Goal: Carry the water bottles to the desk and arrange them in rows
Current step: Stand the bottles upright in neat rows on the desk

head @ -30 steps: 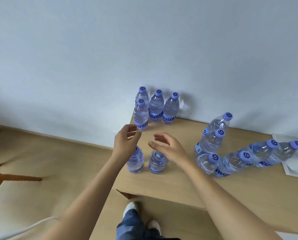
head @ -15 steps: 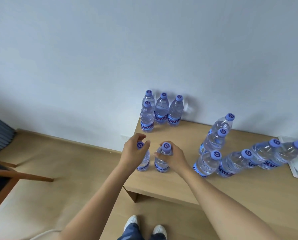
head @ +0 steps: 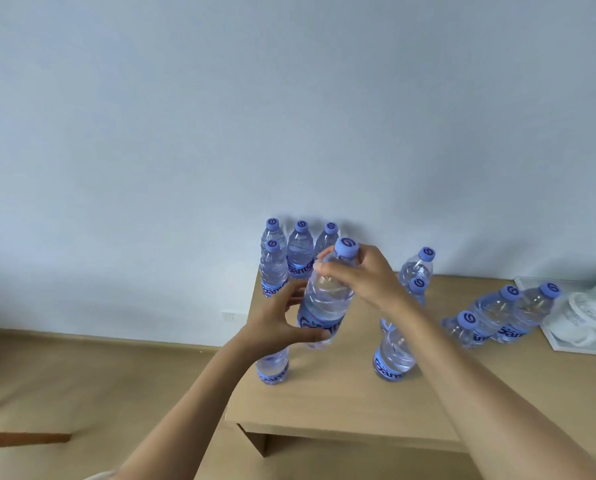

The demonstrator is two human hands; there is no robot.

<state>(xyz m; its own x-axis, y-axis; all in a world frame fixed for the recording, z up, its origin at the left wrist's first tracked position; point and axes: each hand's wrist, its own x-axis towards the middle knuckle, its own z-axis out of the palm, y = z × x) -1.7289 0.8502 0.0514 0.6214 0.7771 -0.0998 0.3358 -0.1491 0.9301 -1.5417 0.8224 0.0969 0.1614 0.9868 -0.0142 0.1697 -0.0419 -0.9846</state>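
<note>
Both hands hold one water bottle (head: 326, 299) in the air above the desk (head: 327, 403), tilted with its purple cap toward one o'clock. The right hand (head: 365, 275) pinches the neck just under the cap, and the left hand (head: 282, 323) curls round the labelled lower part, hiding some of the label.

Directly below the left hand, at six o'clock from it, a second bottle (head: 273, 368) stands on the desk with its top hidden by the wrist. At four o'clock from the held bottle a third bottle (head: 391, 358) is half covered by the right forearm. A cluster of four bottles (head: 289, 254) stands against the wall at eleven o'clock, one partly hidden behind the held bottle. More bottles (head: 497, 317) stand toward three o'clock, leaning in the wide lens. Beyond them, a white tray (head: 566, 344) is cut off by the frame edge, and its contents are hard to make out.
</note>
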